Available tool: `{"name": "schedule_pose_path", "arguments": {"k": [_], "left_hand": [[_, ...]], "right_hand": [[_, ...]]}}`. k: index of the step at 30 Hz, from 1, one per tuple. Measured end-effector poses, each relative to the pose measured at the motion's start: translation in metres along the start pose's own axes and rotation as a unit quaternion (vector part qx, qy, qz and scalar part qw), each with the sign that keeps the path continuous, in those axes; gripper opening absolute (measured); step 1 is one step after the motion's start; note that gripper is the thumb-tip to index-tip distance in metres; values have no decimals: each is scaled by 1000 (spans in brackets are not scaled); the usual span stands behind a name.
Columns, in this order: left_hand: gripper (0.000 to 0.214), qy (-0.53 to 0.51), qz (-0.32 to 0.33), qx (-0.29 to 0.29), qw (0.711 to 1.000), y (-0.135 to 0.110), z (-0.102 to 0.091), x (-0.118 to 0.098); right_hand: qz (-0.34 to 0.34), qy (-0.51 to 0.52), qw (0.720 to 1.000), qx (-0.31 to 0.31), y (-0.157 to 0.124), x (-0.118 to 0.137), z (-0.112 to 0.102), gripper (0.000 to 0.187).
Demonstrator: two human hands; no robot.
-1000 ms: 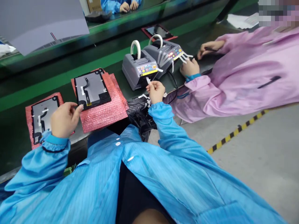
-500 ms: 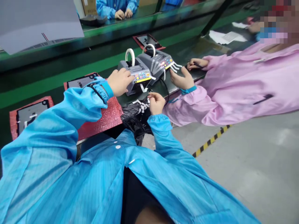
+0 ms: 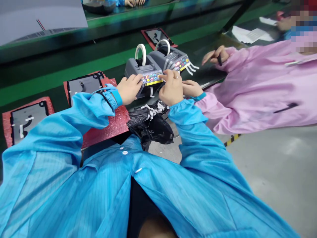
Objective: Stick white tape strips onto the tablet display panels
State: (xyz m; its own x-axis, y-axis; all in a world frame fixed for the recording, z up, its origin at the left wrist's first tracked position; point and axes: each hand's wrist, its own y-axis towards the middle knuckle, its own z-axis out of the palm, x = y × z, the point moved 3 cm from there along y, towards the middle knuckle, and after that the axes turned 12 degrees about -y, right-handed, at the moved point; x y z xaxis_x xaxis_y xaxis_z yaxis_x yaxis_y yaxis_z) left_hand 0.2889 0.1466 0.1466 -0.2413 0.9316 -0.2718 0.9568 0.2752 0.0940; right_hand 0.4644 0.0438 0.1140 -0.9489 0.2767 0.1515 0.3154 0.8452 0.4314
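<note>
A grey tape dispenser [image 3: 151, 76] with coloured buttons on its panel and a white tape roll [image 3: 140, 54] on top stands in front of me. My left hand [image 3: 130, 89] rests against its left side, fingers stretched out and holding nothing. At the panel's right corner is my right hand [image 3: 172, 87], its fingers bent and drawn together; whether anything small is between them is hidden. A strip of white tape [image 3: 152, 92] hangs from the dispenser's front. Below lies a black plastic bag [image 3: 157, 127] with white tape scraps [image 3: 156, 110] on it.
A second tape dispenser [image 3: 182, 61], with several tape strips hanging out, stands behind to the right. A co-worker in a pink sleeve [image 3: 247, 89] has a hand [image 3: 192, 88] beside my right hand. Flat panels [image 3: 28, 119] lie on red bubble wrap [image 3: 109, 129] to the left.
My right hand has moved up from above the black bag to the dispenser's right corner. My left hand has slid slightly down its side. The co-worker's nearer hand has lowered from the second dispenser.
</note>
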Motion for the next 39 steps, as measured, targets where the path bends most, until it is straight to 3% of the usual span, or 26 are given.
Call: {"name": "schedule_pose_path", "arguments": {"k": [2, 4, 7, 10, 13, 16, 20, 23, 25, 27, 30, 33, 39], "left_hand": [[61, -13, -2, -4, 1000, -11, -11, -1], [59, -23, -5, -6, 1000, -28, -27, -5], [54, -38, -10, -5, 999, -63, -53, -19], [48, -32, -12, -7, 999, -101, -71, -37], [41, -8, 6, -22, 1000, -139, -74, -51], [40, -29, 11, -63, 998, -173, -67, -53], [43, -87, -48, -108, 989, -207, -53, -42], [45, -111, -56, -132, 983, -221, -45, -38], [44, -112, -44, -141, 983, -223, -41, -38], [42, -113, -28, -144, 983, -221, -37, -40], [39, -122, -14, -154, 980, -217, -33, -44], [35, -122, -11, -163, 979, -217, -30, -47], [39, -124, -28, -181, 975, -228, -29, -44]], "right_hand": [[40, 25, 999, -22, -15, 1, -1, 35], [130, 77, 988, -30, -32, 2, 5, 27], [251, 172, 952, 7, -47, 9, 27, 21], [306, 255, 917, 33, -43, 20, 48, 27], [359, 332, 871, 40, -33, 25, 55, 27], [399, 388, 830, 28, -34, 24, 46, 22], [393, 407, 824, 16, -66, 16, 26, 22], [415, 345, 840, 62, -105, 8, 21, 14], [385, 233, 881, 146, -126, 8, 24, 2], [279, 76, 919, 269, -137, 14, 32, 18], [151, -71, 909, 382, -141, 24, 45, 32], [138, -95, 898, 407, -137, 29, 54, 34], [97, -69, 873, 473, -139, 32, 65, 16]]}}
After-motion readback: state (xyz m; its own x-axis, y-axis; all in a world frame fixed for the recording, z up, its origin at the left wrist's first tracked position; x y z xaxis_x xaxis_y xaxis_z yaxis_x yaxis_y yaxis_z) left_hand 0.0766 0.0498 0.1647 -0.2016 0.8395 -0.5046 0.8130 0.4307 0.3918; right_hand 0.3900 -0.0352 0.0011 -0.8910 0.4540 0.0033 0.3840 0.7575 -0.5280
